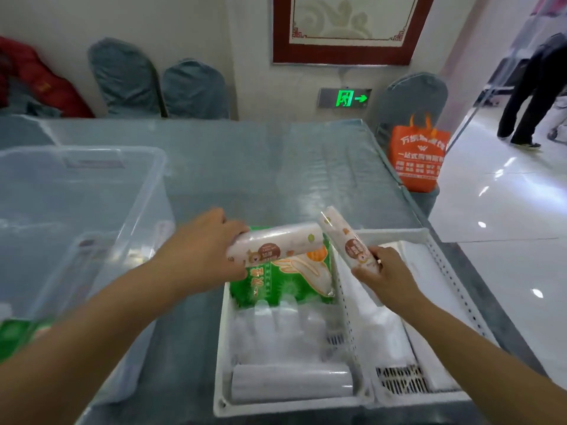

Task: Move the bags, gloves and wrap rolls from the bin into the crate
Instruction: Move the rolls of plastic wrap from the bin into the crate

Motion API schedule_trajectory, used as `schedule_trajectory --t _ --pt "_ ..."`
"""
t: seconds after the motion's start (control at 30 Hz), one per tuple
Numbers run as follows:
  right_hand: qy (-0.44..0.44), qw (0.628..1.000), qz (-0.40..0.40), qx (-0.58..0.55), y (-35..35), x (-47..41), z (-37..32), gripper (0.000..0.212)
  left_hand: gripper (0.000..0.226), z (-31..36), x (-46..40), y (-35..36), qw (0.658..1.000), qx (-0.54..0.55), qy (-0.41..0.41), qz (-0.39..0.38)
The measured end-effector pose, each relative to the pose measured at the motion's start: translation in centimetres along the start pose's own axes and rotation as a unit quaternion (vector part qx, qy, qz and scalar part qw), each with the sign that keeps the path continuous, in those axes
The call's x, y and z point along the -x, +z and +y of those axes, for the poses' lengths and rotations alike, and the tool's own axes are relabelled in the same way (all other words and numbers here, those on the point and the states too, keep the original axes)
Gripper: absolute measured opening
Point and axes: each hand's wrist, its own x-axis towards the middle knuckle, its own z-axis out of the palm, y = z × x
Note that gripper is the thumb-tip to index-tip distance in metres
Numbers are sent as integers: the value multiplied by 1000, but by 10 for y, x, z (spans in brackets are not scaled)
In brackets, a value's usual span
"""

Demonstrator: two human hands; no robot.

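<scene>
Holding two white printed-plastic wrap rolls above the white slotted bin (362,305): left roll (276,245) lying crosswise, gripped at its end by the left hand (211,250); right roll (346,240) pointing away, pinched by the right hand (383,279). Clear plastic crate (92,191) stands leftward, nearer the left hand.

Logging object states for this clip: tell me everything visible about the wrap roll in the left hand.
The wrap roll is a long white cylinder in glossy clear film, printed with a brown round label, a small bear and fruit motifs. The left hand grips its left end, fingers curled round it. It lies roughly level, above the green pack in the white bin's far left compartment. Its right end reaches the second roll; whether they touch is unclear.
</scene>
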Motion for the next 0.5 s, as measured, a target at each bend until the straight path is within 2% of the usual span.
schedule_trajectory --t 0.13,0.23,0.33,0.5 --pt "-66 996 -58 -8 11 -23 6 16 55 -6 10 48 996 9 -43 -79" --pt "-86 993 -71 -29 26 -31 6 18 58 -3 17 94 990 -12 -59 -124" --pt "-88 993 -68 -41 38 -32 9 27 63 2 22 135 986 8 -43 -164" --pt "-81 992 -79 -56 45 -29 16 32 66 8 26 174 984 27 9 -178"
